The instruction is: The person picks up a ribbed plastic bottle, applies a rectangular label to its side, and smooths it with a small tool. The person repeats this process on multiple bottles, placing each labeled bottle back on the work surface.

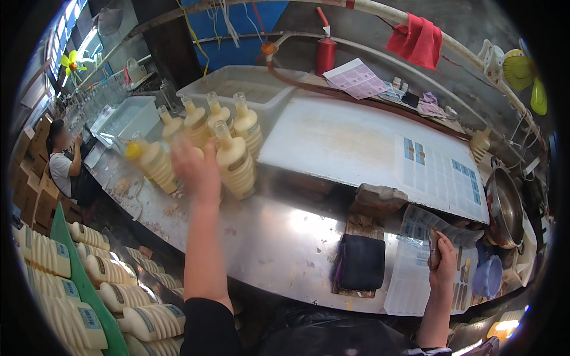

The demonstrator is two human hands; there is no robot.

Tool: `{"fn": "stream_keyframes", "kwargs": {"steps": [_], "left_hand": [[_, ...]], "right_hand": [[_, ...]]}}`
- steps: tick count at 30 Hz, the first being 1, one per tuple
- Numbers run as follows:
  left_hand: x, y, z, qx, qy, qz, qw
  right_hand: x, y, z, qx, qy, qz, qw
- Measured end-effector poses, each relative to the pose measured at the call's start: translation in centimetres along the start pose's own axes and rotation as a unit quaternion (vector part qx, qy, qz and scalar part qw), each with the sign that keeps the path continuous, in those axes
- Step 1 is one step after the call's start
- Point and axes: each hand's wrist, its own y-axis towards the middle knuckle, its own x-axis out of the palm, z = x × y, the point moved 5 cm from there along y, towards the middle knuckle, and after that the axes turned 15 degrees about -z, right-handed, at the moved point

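While the right hand (445,268) pinches a dark brown label (434,249) between thumb and fingers above the near edge of the table (270,246), toward its right end, the left hand (194,170) blurs among cream-colored ribbed bottles (237,170) near the left end; whether its grip is wide or closed on one cannot be told. A yellow-capped bottle (155,165) stands just to its left. Beneath the right hand lies a label sheet (405,288), with a folded black cloth (361,262) beside it and a purple basin (488,279) near the right corner. A white board (338,127) lies along the far side.
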Motion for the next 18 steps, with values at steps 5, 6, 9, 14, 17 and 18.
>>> {"fn": "stream_keyframes", "kwargs": {"steps": [5,6,9,14,17,18], "left_hand": [[0.3,1.3,-8.3,-0.154,-0.105,-0.048,0.981],[2.5,1.8,-11.0,-0.146,-0.204,-0.11,0.962],[6.0,2.5,-8.8,-0.158,-0.216,-0.154,0.951],[13.1,6.5,-19.8,0.139,-0.064,-0.162,0.975],[14.9,10.5,-24.8,0.214,0.006,-0.217,0.952],[16.9,11.0,-26.5,0.025,-0.214,-0.223,0.951]], "right_hand": [[-0.3,1.2,1.3,0.033,0.027,-0.024,0.999],[-0.2,1.1,1.3,0.042,0.044,-0.027,0.998],[-0.9,-0.9,-0.3,0.042,0.033,0.063,0.997],[-2.0,-3.0,-2.2,0.043,0.093,-0.018,0.995],[-3.6,-5.2,-4.2,0.064,0.118,0.029,0.991],[-5.1,-6.3,-4.1,0.039,0.138,0.029,0.989]]}}
